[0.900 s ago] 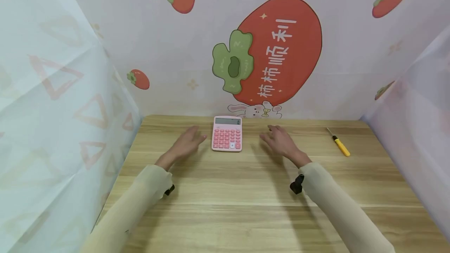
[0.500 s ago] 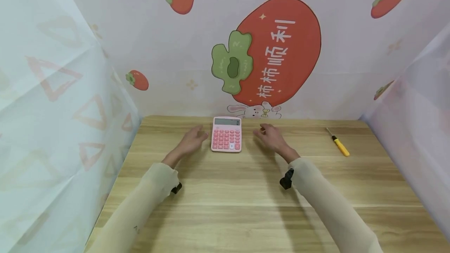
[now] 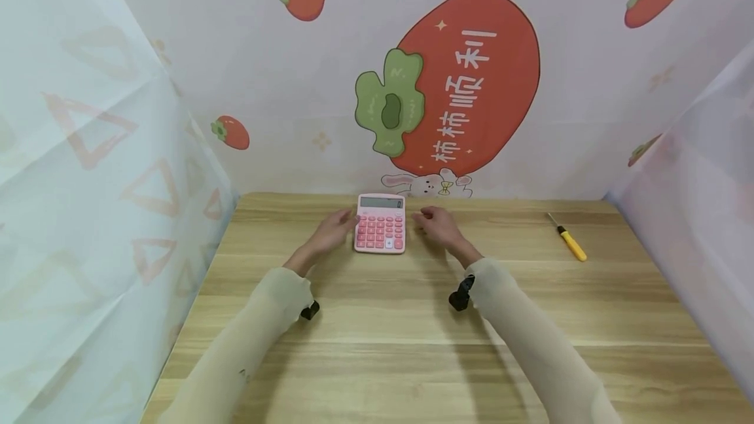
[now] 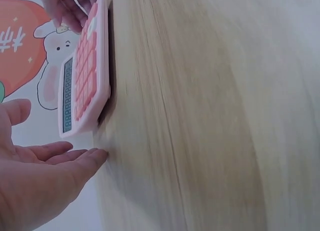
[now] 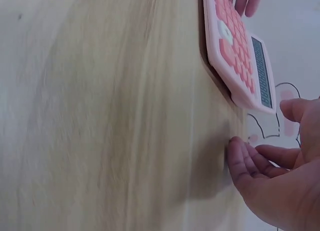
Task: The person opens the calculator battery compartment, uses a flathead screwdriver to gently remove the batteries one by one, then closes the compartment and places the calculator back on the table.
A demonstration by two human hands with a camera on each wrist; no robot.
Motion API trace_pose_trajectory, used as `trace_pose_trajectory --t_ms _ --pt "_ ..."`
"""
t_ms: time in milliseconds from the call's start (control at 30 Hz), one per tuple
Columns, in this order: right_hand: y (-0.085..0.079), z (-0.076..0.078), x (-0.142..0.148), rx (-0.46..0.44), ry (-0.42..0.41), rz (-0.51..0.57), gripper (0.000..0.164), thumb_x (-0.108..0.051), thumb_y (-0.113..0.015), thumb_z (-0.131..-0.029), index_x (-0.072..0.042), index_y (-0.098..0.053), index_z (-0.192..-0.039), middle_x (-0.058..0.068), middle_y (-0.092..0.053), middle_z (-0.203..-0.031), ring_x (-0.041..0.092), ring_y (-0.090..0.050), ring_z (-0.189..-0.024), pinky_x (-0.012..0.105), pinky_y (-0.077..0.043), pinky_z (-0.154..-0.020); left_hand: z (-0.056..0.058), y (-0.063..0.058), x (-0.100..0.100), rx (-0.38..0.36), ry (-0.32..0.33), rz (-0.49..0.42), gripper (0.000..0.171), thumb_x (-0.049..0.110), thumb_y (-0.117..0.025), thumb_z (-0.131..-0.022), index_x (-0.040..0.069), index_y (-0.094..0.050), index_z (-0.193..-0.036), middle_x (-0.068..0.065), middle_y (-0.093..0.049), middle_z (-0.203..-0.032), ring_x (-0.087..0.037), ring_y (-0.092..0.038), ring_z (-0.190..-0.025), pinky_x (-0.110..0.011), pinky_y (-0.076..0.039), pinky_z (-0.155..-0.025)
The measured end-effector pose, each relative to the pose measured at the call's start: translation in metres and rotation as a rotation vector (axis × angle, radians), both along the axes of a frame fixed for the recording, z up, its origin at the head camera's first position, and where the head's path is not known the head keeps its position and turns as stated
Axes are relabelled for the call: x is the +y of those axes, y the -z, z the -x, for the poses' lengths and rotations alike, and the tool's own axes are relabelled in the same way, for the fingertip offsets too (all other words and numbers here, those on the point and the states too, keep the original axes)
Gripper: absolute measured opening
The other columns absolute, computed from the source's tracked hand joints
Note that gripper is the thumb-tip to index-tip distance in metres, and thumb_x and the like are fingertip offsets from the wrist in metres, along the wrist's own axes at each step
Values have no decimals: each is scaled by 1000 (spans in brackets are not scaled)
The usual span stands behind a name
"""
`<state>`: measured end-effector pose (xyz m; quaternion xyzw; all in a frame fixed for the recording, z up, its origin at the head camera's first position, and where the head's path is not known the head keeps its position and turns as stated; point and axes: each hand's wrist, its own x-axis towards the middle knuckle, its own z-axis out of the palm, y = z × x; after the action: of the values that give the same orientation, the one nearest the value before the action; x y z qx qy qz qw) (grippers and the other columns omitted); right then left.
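Note:
A pink calculator (image 3: 379,224) lies face up near the table's back edge, its display at the far end. My left hand (image 3: 332,231) is at its left side, the thumb overlapping its edge in the head view. The left wrist view shows the left fingers (image 4: 82,163) loosely spread, a small gap short of the calculator (image 4: 90,76). To the right, my right hand (image 3: 438,226) stands a little apart from it. In the right wrist view the fingers (image 5: 245,166) of that hand are relaxed and hold nothing, thumb raised beside the calculator (image 5: 237,51).
A screwdriver (image 3: 571,243) with a yellow handle lies at the right of the wooden table (image 3: 377,345). A printed backdrop (image 3: 283,97) rises behind the table, and pale sheets (image 3: 106,169) hang at both sides.
Both hands have moved inward toward the calculator, the right one leftward and the left one rightward. The calculator and the screwdriver have stayed in place.

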<state>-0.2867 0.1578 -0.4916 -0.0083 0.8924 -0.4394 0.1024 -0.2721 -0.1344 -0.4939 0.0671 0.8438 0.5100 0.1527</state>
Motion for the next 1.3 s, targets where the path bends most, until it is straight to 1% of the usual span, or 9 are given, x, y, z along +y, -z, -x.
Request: trace_pose_trajectory --t_ms 100,333,433,533,633,800,1067,1167,1300 --pt "3 0 -5 -22 28 65 53 -32 -57 -111 4 -54 -150 22 -65 -135 33 -65 -116 48 -56 -105 2 1 5 -14 -12 -35 67 39 -44 -114 0 -26 -166 -25 -30 -170 -43 -29 -157 -58 -28 -127" --pt "9 -1 -16 -23 26 100 51 -31 -57 -111 3 -56 -149 19 -67 -131 29 -64 -110 44 -57 -103 4 2 13 -32 -37 -80 64 38 -46 -113 5 -31 -166 -22 -35 -168 -42 -34 -155 -58 -33 -125" --pt "9 -2 -22 -30 20 124 47 -31 -58 -111 1 -60 -145 17 -68 -124 28 -63 -106 39 -57 -98 4 4 15 -33 -31 -105 61 35 -46 -113 5 -33 -165 -22 -37 -168 -41 -34 -155 -57 -32 -125" --pt "8 -3 -26 -33 16 144 41 -29 -58 -111 0 -65 -139 15 -69 -118 27 -63 -102 34 -56 -91 4 5 17 -35 -23 -121 59 33 -45 -114 5 -34 -165 -20 -36 -168 -39 -32 -157 -56 -29 -127" --pt "8 -3 -29 -40 18 154 38 -28 -58 -111 -1 -67 -137 14 -69 -116 25 -62 -100 31 -54 -88 4 4 19 -40 -19 -123 60 34 -45 -114 6 -32 -166 -18 -33 -170 -36 -27 -159 -53 -24 -129" --pt "9 0 -31 -58 25 175 40 -27 -58 -111 0 -67 -139 14 -70 -119 25 -63 -102 32 -54 -91 2 2 22 -58 -21 -112 62 35 -43 -114 4 -29 -166 -17 -28 -173 -34 -22 -161 -49 -20 -131" --pt "8 2 -33 -89 42 183 39 -28 -58 -111 -1 -68 -138 13 -71 -119 25 -63 -103 32 -55 -93 4 4 24 -77 -54 -69 66 37 -43 -114 -1 -27 -165 -20 -26 -172 -35 -22 -161 -49 -21 -131" --pt "6 0 -33 -98 43 181 38 -28 -58 -111 -2 -69 -136 12 -70 -116 26 -63 -102 30 -53 -90 3 4 25 -84 -60 -63 66 38 -44 -114 -1 -28 -165 -19 -27 -172 -34 -23 -161 -48 -21 -131" --pt "3 -3 -32 -100 39 167 36 -29 -59 -111 -2 -72 -131 12 -68 -108 26 -62 -98 28 -49 -80 -1 2 27 -79 -50 -67 66 36 -45 -114 -2 -28 -165 -20 -28 -172 -35 -24 -160 -49 -22 -130"
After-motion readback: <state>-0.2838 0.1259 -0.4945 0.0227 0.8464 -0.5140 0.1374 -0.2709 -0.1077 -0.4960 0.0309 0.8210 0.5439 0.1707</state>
